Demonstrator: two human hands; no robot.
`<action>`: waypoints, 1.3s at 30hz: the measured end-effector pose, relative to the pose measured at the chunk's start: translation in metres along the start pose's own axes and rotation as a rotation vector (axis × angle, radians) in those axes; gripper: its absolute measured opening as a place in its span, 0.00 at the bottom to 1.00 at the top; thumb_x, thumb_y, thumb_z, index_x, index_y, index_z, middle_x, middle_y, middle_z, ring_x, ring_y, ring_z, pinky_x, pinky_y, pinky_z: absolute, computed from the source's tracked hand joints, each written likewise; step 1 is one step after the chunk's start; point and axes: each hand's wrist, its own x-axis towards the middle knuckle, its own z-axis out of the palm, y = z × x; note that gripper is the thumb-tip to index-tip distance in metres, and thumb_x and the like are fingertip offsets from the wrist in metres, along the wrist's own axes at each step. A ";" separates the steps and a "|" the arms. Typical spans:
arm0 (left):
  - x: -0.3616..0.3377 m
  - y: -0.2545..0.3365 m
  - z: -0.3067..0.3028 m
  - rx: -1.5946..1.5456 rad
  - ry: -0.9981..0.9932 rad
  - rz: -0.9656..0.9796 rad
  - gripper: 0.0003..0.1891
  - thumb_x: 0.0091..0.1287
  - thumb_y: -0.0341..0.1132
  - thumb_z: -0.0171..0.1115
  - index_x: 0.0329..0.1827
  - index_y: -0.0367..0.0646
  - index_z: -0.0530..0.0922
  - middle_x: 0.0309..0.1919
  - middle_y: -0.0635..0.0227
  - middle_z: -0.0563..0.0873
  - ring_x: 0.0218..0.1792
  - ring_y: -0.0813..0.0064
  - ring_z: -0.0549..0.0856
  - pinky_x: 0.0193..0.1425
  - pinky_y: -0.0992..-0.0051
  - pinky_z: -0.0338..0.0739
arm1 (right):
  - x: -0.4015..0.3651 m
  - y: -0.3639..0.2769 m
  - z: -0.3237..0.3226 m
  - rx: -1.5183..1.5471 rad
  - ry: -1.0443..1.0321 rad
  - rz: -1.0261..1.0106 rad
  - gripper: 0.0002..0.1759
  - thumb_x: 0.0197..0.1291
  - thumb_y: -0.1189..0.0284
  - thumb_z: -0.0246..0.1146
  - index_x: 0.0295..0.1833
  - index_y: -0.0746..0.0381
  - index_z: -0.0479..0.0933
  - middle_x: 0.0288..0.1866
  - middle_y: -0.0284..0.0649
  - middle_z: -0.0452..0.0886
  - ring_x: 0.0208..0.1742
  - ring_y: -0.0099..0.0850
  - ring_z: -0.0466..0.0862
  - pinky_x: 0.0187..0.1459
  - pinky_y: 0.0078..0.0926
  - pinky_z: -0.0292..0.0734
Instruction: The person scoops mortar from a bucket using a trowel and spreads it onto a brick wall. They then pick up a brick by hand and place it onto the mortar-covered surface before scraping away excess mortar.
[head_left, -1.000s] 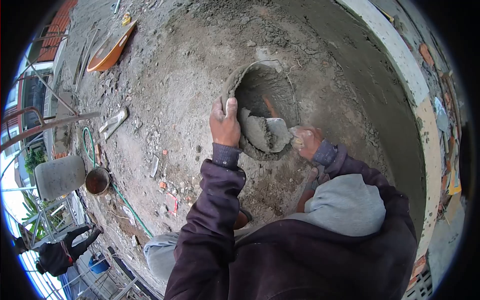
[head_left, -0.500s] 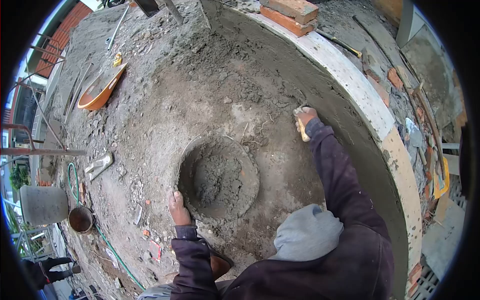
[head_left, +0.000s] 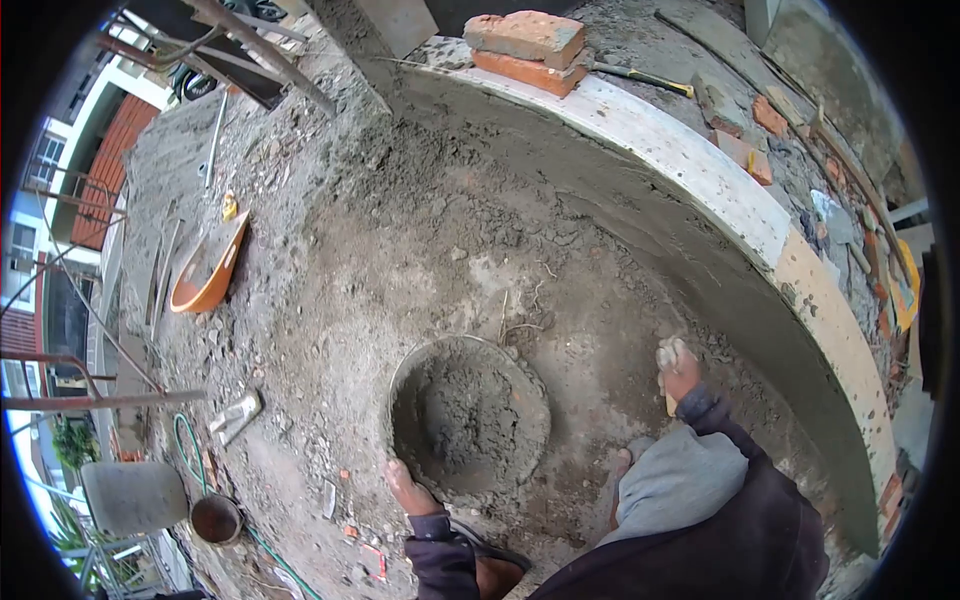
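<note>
My left hand (head_left: 410, 490) grips the near-left rim of a round mortar tub (head_left: 545, 420), thumb and fingers closed about its edge. Wet grey mortar (head_left: 470, 405) lies inside the tub, heaped toward the middle. To the right, my right hand (head_left: 680, 368) is closed round the handle of a trowel (head_left: 670, 404); its pale wooden end sticks out below the fist, while the blade cannot be made out. That hand is low over the ground, near the foot of the freshly plastered low wall (head_left: 700, 255).
Two stacked bricks (head_left: 530, 50) and a yellow-ended hammer-like tool (head_left: 645, 78) rest by the white wall top (head_left: 690, 165). On the left are an orange basin (head_left: 212, 290), a float (head_left: 236, 416), a grey bucket (head_left: 135, 497), a small pot (head_left: 215, 519) and a green hose (head_left: 270, 550).
My right hand has moved down and nearer to my body with the trowel, off the wall face. My left hand stays on the tub's rim. The view has shifted, showing more beyond the wall's far end.
</note>
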 end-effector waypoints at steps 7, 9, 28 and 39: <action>-0.017 0.044 0.028 -0.085 0.058 -0.058 0.23 0.66 0.43 0.43 0.52 0.29 0.66 0.47 0.58 0.73 0.46 0.68 0.71 0.56 0.70 0.61 | 0.199 -0.102 0.127 -0.049 -0.158 0.411 0.11 0.55 0.67 0.57 0.35 0.64 0.67 0.20 0.39 0.69 0.16 0.33 0.72 0.13 0.35 0.65; -0.011 0.047 0.029 -0.105 0.038 -0.072 0.23 0.66 0.42 0.44 0.52 0.29 0.66 0.46 0.58 0.73 0.45 0.68 0.71 0.56 0.70 0.61 | 0.196 -0.102 0.112 0.083 -0.082 0.482 0.11 0.53 0.68 0.58 0.35 0.65 0.68 0.20 0.41 0.70 0.16 0.35 0.72 0.13 0.35 0.64; 0.051 0.038 0.015 0.222 -0.101 0.146 0.20 0.67 0.42 0.43 0.41 0.28 0.72 0.36 0.57 0.77 0.38 0.69 0.74 0.47 0.71 0.65 | 0.024 -0.031 -0.047 -0.705 -0.039 -0.054 0.14 0.52 0.62 0.57 0.32 0.64 0.70 0.30 0.50 0.76 0.36 0.48 0.76 0.36 0.39 0.70; 0.064 0.047 0.022 0.292 -0.147 0.146 0.23 0.66 0.46 0.43 0.38 0.30 0.72 0.32 0.51 0.78 0.33 0.60 0.74 0.42 0.68 0.66 | 0.099 -0.156 0.042 -0.472 0.017 0.134 0.16 0.51 0.64 0.58 0.37 0.67 0.71 0.27 0.48 0.78 0.28 0.41 0.81 0.28 0.35 0.76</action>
